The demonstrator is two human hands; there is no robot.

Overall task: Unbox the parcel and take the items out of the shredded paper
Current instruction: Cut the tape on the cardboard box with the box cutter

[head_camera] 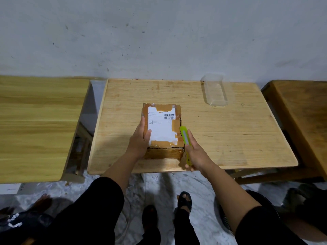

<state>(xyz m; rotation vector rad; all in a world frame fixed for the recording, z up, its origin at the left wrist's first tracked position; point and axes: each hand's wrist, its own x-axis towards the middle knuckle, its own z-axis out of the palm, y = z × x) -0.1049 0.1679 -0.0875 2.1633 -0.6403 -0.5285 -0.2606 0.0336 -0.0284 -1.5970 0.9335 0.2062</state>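
Note:
A brown cardboard parcel [163, 127] wrapped in tape, with a white shipping label on top, lies on the middle wooden table [230, 131]. My left hand [140, 140] rests flat against the parcel's left side, thumb on the label. My right hand [196, 152] grips a yellow-green utility knife [184, 138] whose tip touches the parcel's right edge. The parcel is closed, and a dark slit runs along the top of its near face. Its contents are hidden.
A clear plastic tray [215, 91] lies at the table's back right. A second wooden table [35, 128] stands to the left and a third [300, 117] to the right. A grey wall is behind. My legs and sandalled feet are below, on a marbled floor.

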